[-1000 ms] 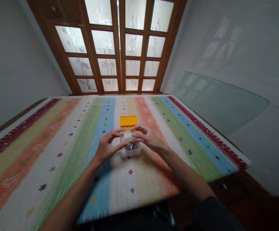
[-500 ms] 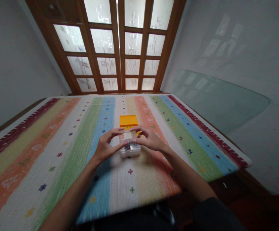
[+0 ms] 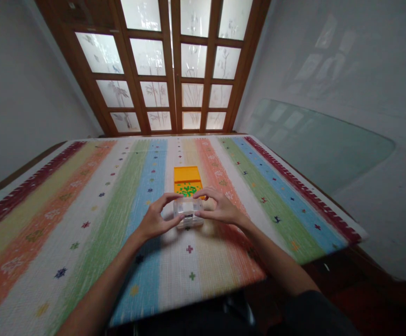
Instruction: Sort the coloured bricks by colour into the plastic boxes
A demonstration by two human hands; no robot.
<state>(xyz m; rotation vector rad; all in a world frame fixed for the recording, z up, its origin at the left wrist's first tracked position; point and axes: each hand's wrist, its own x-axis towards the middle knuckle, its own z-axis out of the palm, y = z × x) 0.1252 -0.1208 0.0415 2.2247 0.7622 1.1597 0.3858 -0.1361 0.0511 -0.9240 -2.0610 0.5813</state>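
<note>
A small clear plastic box [image 3: 190, 222] with dark contents sits in front of me on the striped cloth. Its clear lid [image 3: 186, 204] lies over it, between both hands. My left hand [image 3: 156, 217] grips the lid's left side, thumb at the front edge and fingertips at the back. On the right side, my right hand [image 3: 220, 206] holds it the same way. Whether the lid is fully down I cannot tell. Just behind stands an orange case [image 3: 187, 174], its lid laid back, with many small green pieces [image 3: 188, 189] inside.
A striped, patterned cloth [image 3: 119, 219] covers the table. Its near edge lies close to my body. Beyond the far edge are wooden doors [image 3: 175, 93] with frosted panes. A glass panel [image 3: 315, 140] is by the wall at right.
The clear lid has come down and towards me onto the box, both hands moving with it. The green pieces in the orange case now show more fully.
</note>
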